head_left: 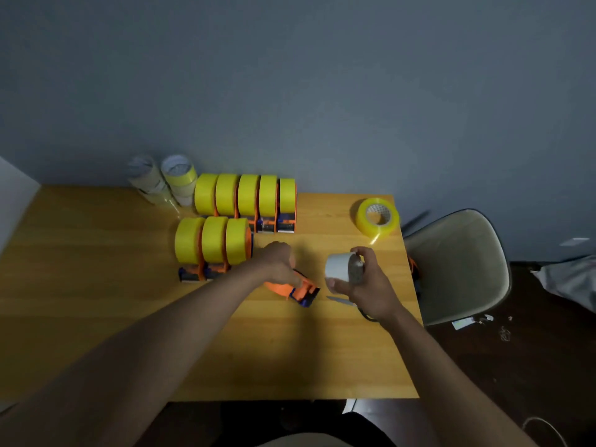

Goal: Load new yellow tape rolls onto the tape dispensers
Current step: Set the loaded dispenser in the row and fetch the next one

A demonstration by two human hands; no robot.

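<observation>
Looks like a plain, dim workroom or small packing station: bare grey wall [322,91], wooden table [96,285] lined with loaded tape dispensers [238,201], spare tape rolls [161,179], a plastic shell chair [461,266] alongside, dark floor [516,366].

orange dispenser [301,290] lying flat, yellow roll [377,221] apart

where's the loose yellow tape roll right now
In the head view, the loose yellow tape roll sits alone at the table's far right corner, beyond the right hand, beside the chair.
</observation>
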